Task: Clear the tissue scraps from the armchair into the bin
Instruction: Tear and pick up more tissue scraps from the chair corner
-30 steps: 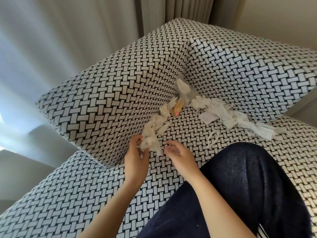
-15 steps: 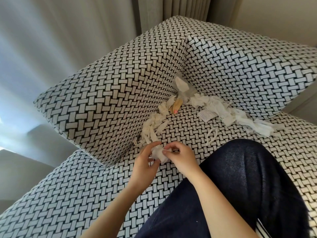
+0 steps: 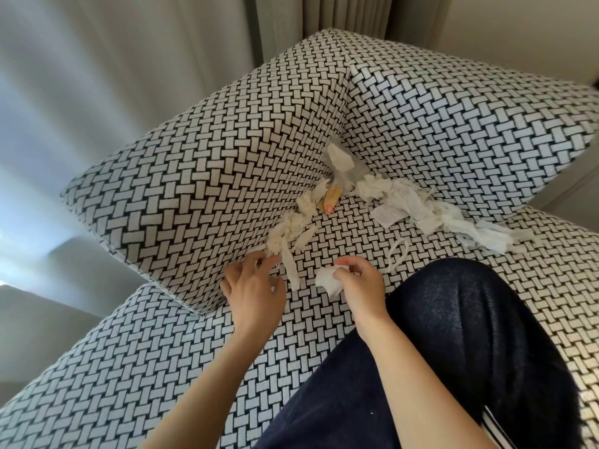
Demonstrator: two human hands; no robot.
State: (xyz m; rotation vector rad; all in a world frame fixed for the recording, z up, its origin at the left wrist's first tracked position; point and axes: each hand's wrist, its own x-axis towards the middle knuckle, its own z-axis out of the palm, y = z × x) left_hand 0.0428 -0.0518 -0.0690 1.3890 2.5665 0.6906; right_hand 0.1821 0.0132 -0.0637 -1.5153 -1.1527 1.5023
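White tissue scraps [image 3: 293, 233] lie along the crease between the seat and the left arm of the black-and-white woven armchair [image 3: 201, 189]. More scraps [image 3: 418, 205] trail along the back cushion to the right. My right hand [image 3: 359, 283] holds a crumpled tissue wad [image 3: 329, 278] above the seat. My left hand [image 3: 252, 283] reaches with spread fingers to the near end of the left scraps, its fingertips touching a small piece at the crease. No bin is in view.
A tan wrapper [image 3: 330, 199] and a printed paper label [image 3: 387, 215] lie among the scraps, with a loop of white string [image 3: 397, 257] near my dark-trousered knee [image 3: 460, 319], which rests on the seat. Grey curtains [image 3: 97, 76] hang behind the chair.
The two hands, which met over one tissue piece, have parted. The wad stays in my right hand while my left hand has gone back left to the scraps at the crease.
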